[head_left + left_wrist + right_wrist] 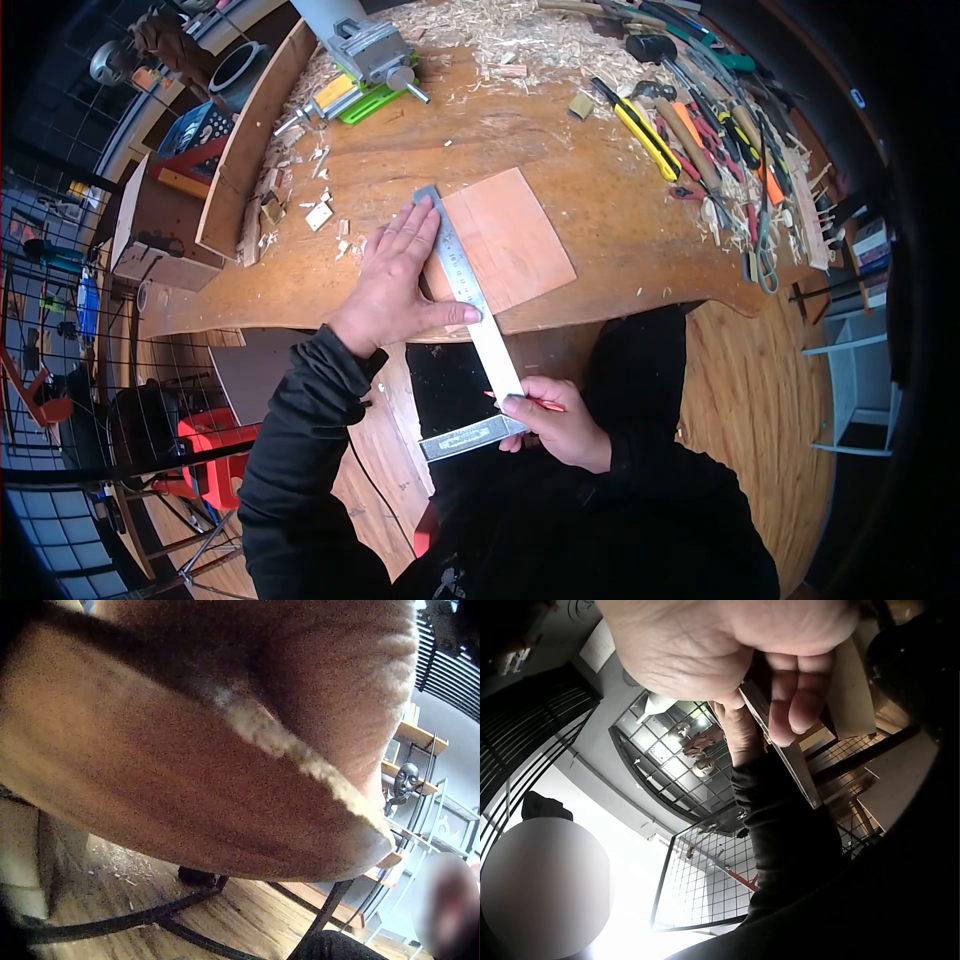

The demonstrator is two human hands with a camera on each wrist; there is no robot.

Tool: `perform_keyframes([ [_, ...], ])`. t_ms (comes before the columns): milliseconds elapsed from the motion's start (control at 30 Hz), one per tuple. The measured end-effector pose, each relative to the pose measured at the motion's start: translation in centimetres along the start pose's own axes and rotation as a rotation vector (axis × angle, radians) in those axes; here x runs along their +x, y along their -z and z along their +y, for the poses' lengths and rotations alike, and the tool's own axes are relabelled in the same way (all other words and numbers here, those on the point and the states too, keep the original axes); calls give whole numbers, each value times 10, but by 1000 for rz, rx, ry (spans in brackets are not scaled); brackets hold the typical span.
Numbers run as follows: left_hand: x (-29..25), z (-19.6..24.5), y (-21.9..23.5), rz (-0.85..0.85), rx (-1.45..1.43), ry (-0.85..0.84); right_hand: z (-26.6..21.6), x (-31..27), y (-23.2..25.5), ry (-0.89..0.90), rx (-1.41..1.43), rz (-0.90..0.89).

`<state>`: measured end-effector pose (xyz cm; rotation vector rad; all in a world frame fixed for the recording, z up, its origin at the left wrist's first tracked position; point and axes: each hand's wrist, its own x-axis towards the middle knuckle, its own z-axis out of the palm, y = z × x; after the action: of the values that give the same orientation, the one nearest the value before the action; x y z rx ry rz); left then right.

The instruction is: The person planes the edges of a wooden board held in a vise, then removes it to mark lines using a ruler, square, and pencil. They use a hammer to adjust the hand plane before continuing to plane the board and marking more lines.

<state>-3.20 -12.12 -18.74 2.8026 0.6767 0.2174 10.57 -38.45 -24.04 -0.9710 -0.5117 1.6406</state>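
Note:
A steel try square (490, 352) lies slantwise over the left side of a thin, reddish-brown square sheet (520, 235), its blade running past the table's front edge. My left hand (390, 278) rests flat on the blade, fingers straight toward its far end and thumb laid across it lower down. Beyond the edge, my right hand (570, 428) grips the square near the corner where blade and stock meet, thumb on top. A slim red pencil (549, 405) is tucked in that same hand. In the right wrist view, the stock (799, 776) juts out below the curled fingers.
Wood shavings (500, 35) cover the back of the worktable (350, 290). A drill-press vise (375, 65) stands at the back left beside a wooden side board (255, 150). A yellow utility knife (645, 140) and several carving tools lie at the right. A red stool (215, 460) is below left.

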Motion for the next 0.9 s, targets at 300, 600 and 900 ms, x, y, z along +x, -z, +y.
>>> perform_keyframes([
  [300, 0, -1, -1, -7, -9, 7, 2, 0, 1, 11, -11, -7],
  [600, 0, 0, 1, 5, -17, -1, -7, -4, 4, -11, -80, 31],
  [900, -1, -3, 0, 21, -36, -4, -89, 11, 6, 514, -559, 218],
])
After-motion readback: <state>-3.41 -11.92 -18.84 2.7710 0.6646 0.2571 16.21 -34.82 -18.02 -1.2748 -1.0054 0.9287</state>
